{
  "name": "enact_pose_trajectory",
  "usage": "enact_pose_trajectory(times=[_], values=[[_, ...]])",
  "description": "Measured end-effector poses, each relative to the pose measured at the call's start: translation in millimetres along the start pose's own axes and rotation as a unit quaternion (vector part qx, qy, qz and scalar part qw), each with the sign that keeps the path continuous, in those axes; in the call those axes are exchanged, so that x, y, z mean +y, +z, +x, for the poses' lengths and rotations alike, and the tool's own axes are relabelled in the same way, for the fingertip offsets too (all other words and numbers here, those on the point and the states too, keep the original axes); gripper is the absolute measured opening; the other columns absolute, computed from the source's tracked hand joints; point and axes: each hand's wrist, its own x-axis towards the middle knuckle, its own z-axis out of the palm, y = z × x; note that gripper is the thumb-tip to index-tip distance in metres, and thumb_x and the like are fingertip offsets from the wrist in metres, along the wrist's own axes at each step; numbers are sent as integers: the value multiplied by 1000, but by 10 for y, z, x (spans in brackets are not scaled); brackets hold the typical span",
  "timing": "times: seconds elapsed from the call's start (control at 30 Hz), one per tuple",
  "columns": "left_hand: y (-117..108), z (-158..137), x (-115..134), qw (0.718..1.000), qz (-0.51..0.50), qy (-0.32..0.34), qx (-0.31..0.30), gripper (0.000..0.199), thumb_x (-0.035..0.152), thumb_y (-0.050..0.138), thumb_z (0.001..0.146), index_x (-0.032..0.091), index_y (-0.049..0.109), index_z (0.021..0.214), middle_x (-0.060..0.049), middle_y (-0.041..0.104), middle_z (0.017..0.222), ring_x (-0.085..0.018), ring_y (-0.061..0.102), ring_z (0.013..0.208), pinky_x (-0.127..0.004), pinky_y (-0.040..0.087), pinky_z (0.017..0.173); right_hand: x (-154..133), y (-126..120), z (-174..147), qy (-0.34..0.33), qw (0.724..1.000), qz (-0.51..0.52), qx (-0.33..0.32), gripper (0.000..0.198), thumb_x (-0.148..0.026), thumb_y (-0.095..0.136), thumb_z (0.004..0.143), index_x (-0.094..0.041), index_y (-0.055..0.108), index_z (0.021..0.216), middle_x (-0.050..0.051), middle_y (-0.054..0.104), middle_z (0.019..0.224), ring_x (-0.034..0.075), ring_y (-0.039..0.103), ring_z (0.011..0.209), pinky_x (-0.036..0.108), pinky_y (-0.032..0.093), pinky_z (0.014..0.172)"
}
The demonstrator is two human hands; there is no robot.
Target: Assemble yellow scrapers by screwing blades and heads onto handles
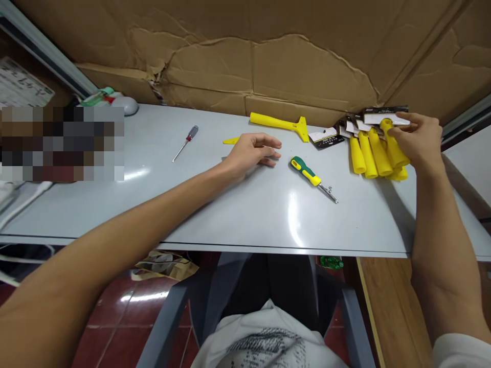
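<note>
Yellow handles point(379, 153) bunched on the right

At least five lie at right of frame with black-and-white cards point(378, 119), print too small to read; the right hand's point(422, 135) fingers pinch the topmost handle point(395, 145). Upper centre, the left hand's point(248, 154) fingers are loosely curled, parted. The counter point(238, 214) also carries one yellow scraper point(276, 123), one green-and-yellow tool point(307, 173), one screwdriver point(189, 137).

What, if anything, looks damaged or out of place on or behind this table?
The cardboard behind the table looks damaged: creased, with a ragged tear toward its lower left. Small metal pieces, possibly screws, lie loose by the shaft of the green-and-yellow screwdriver.
</note>
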Motion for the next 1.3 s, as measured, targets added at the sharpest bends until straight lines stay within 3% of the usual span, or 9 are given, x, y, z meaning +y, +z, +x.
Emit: enact_pose_trajectory(times=[0.3,0.6,0.77,0.9,1.0,1.07,1.13,1.2,1.3], values=[[45,-31,66,997,61,-28,24,14,4,72,89,16,79,94,-5,79,85,-16,77,80,-33,67,84,-81,-30,-58,-18,998,-35,-45,44,-20,82,86,-22,86,130,15,85,108,17,70,88,32,53,92],[40,-20,-62,994,110,12,10,14,9,72,88,19,82,90,-4,81,86,-15,75,86,-28,62,82,-119,-75,-89,-26,996,-50,-69,43,-27,80,91,-22,84,134,14,84,114,19,72,97,33,53,97],[43,1,-110,992,126,29,-5,15,12,71,85,21,83,88,-4,81,86,-16,73,85,-32,60,84,-533,-96,-342,-136,986,-100,-11,41,-30,66,101,-18,81,136,20,78,132,30,68,124,46,48,114],[30,-1,-137,988,147,47,-10,14,15,71,85,21,82,90,-4,82,89,-17,73,87,-33,59,85,-917,-46,-662,-260,950,-115,-131,35,-33,67,97,-19,83,125,18,77,119,38,66,119,52,52,101],[7,2,-160,978,190,80,-23,18,18,66,88,21,83,94,-4,81,92,-17,72,85,-33,57,83,-1061,-12,-814,-305,919,-59,-243,31,-40,65,99,-22,83,115,15,77,111,32,69,101,47,52,90],[-14,7,-173,960,242,138,-33,21,17,62,90,19,82,95,-6,81,99,-17,72,87,-32,56,82,-1104,6,-876,-309,889,-5,-338,39,-51,63,100,-24,81,122,10,78,104,26,71,88,42,52,84],[-38,10,-183,919,329,214,-41,25,16,57,92,18,82,96,-8,80,108,-20,73,94,-34,55,82,-1134,29,-932,-301,861,12,-410,58,-62,68,96,-25,73,141,6,79,99,24,70,83,39,50,81],[-59,7,-190,856,431,279,-50,30,16,53,95,18,82,102,-10,79,115,-24,72,104,-38,53,84,-1166,59,-994,-302,847,0,-438,77,-66,73,92,-27,62,157,4,79,96,23,69,80,37,48,78],[-74,-10,-195,777,539,319,-70,34,18,48,101,19,81,111,-12,79,118,-30,70,115,-42,49,84,-1218,102,-1075,-315,844,-7,-434,78,-51,75,90,-27,56,162,2,77,89,21,66,77,34,45,75]])
